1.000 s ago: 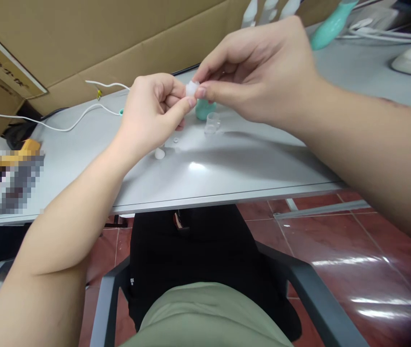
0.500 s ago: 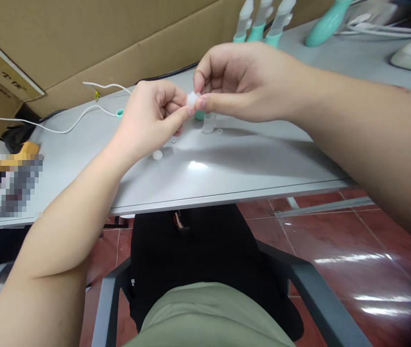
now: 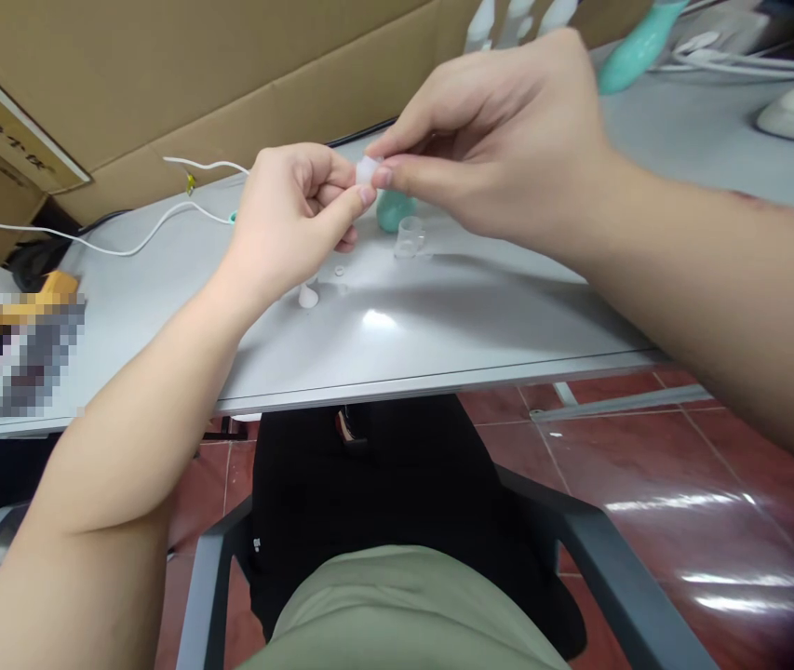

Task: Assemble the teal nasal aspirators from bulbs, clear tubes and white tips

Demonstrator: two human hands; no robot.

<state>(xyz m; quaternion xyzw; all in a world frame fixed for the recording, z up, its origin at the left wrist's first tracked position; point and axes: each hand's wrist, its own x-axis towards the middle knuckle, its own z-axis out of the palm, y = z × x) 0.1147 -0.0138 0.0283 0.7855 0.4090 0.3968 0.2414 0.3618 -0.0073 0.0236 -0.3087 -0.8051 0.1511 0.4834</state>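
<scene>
The left hand (image 3: 289,209) and right hand (image 3: 508,140) pinch a small, translucent white plastic piece (image 3: 367,171) above the grey surface (image 3: 480,326), whose front edge lies nearer the person than the short, clear plastic cylinder (image 3: 409,240).

A muted green top (image 3: 410,605) is being worn, its front being creased by shallow curved folds. Black trousers (image 3: 383,493) are being worn below, marked by a small whitish patch (image 3: 256,544) near the left edge. Both forearms (image 3: 152,400) are being left bare.
</scene>
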